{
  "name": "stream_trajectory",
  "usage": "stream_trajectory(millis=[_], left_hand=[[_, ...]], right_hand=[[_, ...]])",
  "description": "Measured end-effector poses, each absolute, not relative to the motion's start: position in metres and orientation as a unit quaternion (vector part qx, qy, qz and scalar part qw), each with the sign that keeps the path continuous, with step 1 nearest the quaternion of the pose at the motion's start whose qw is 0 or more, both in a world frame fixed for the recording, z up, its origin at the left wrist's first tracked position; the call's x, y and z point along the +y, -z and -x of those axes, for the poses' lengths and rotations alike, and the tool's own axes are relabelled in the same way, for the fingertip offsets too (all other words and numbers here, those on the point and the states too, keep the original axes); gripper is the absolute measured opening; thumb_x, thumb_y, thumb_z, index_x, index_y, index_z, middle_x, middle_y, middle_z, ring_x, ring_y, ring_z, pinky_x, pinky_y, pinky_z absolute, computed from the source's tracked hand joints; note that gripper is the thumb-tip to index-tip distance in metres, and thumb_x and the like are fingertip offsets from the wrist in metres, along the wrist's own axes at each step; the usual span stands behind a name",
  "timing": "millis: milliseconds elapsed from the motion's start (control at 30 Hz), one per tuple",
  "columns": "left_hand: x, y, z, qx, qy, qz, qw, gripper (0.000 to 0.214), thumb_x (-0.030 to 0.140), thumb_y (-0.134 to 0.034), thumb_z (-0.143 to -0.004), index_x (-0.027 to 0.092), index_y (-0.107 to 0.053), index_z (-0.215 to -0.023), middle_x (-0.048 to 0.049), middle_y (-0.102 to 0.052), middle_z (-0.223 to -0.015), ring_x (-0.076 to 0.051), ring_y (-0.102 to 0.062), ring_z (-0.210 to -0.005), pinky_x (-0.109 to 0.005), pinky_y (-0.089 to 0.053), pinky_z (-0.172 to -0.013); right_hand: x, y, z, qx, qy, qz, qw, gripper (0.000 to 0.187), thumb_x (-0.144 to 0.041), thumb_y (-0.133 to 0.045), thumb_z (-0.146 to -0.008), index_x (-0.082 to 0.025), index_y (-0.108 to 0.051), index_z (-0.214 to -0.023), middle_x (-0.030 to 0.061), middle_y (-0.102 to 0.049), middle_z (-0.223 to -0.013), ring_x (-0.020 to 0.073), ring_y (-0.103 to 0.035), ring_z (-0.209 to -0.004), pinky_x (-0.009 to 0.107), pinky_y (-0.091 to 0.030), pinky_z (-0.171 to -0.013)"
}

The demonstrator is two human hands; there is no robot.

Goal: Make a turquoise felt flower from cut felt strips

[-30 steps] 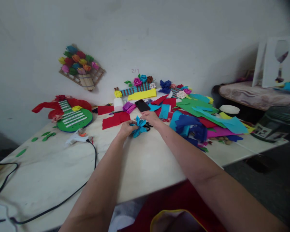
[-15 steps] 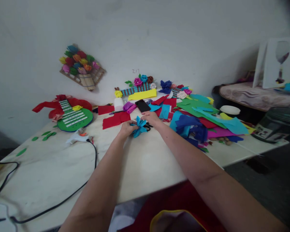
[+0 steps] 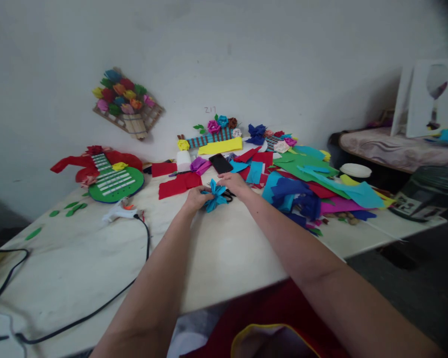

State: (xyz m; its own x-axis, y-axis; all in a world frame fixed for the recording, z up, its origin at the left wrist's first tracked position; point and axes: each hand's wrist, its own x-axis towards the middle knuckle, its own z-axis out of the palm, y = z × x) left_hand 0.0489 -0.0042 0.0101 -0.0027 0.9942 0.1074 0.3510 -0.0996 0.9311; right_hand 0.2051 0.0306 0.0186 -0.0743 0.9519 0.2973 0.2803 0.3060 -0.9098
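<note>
My left hand point(image 3: 197, 198) is closed on a light-blue paper flower point(image 3: 215, 200) with pointed petals, pinching it from its left side just above the table. At the flower's upper right is my right hand point(image 3: 233, 183), its fingers bent together at a petal; the exact contact of the fingertips is too small to make out. Black-handled scissors point(image 3: 229, 196) lie partly hidden behind the flower and under my right hand. Just beyond the hands lies a dark phone point(image 3: 220, 163).
A white glue gun point(image 3: 119, 213) with a black cord lies left of my arms, near a green-and-red paper guitar point(image 3: 115, 181). Coloured paper sheets point(image 3: 313, 169) and a crumpled dark-blue piece point(image 3: 296, 194) pile up on the right. A large glass jar point(image 3: 425, 191) stands at the right edge.
</note>
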Motion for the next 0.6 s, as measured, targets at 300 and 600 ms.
stream_trajectory(millis=[300,600], left_hand=[[-0.0046,-0.0098,-0.0497,0.558,-0.438,-0.598,0.371,0.031,0.027,-0.067,-0.045,0.013,-0.064,-0.074,0.0036,-0.052,-0.05,-0.01,-0.043,-0.046,-0.023,-0.033,-0.047],[-0.0018,-0.0074,-0.0484,0.552,-0.437,-0.608,0.367,0.03,0.027,-0.066,-0.047,0.014,-0.064,-0.073,0.0027,-0.054,-0.052,-0.011,-0.046,-0.049,-0.023,-0.037,-0.049]], right_hand=[[0.0265,-0.0211,-0.204,-0.658,-0.326,0.481,0.478,0.01,-0.022,-0.06,-0.06,-0.015,-0.067,-0.058,0.004,-0.064,-0.104,0.0173,-0.059,-0.092,0.026,-0.044,-0.081],[0.0295,-0.0183,-0.2038,-0.679,-0.305,0.469,0.476,0.012,-0.023,-0.059,-0.062,-0.016,-0.067,-0.057,0.005,-0.065,-0.102,0.0175,-0.059,-0.092,0.028,-0.044,-0.082]])
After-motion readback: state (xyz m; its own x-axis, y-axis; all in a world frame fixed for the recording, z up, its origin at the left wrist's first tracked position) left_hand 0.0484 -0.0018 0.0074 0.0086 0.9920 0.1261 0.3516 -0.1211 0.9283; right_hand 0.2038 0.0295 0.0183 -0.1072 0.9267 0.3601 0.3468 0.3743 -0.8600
